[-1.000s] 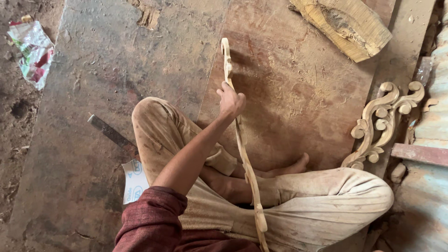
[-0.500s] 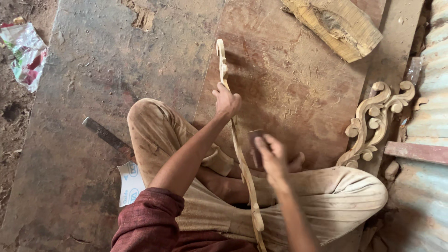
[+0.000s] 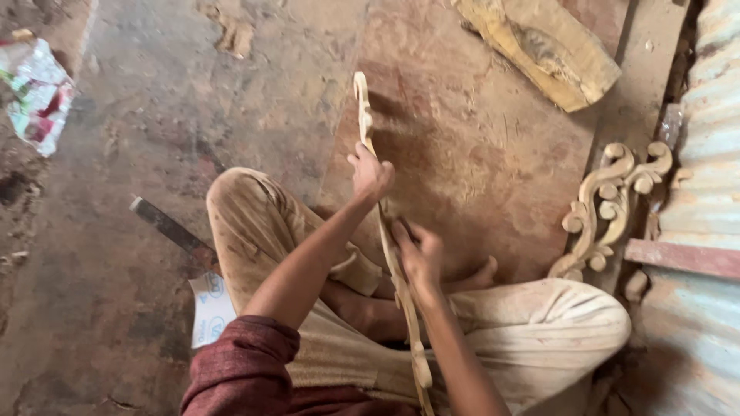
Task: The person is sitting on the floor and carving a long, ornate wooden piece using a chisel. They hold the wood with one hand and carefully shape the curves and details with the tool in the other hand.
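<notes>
1. The fingers (image 3: 362, 163) of the left hand (image 3: 371, 174) are curled and pressed together around a long carved wooden strip (image 3: 397, 270), gripping it in its upper part.
2. The right hand (image 3: 418, 253) lies lower on the same strip, fingers bent against its edge; it touches the wood, but whether it clasps it or only presses on it I cannot tell.
3. The carved wooden strip is thin, pale and wavy-edged. It stands on edge, running from between the person's crossed legs up and away, and its scrolled top end sits over the reddish board (image 3: 478, 146).
4. The person sits cross-legged in dusty light trousers (image 3: 254, 231) with a dark red sleeve (image 3: 243, 366) on the left arm; a bare foot (image 3: 478, 276) shows just beside the right hand.
5. The reddish board lies flat on the floor ahead of the knees, dusted with sawdust.
6. A rough block of wood (image 3: 547, 50) lies at the far edge of that board, well apart from the hands.
7. A carved scrollwork piece (image 3: 609, 204) leans near the corrugated metal sheet (image 3: 705, 192) at the right.
8. To the left, a dark flat tool (image 3: 166, 226) lies on the floor beside the knee, with a white sheet of paper (image 3: 210, 308) just beside it.
9. A crumpled coloured wrapper (image 3: 37, 96) lies far off at the left edge.
</notes>
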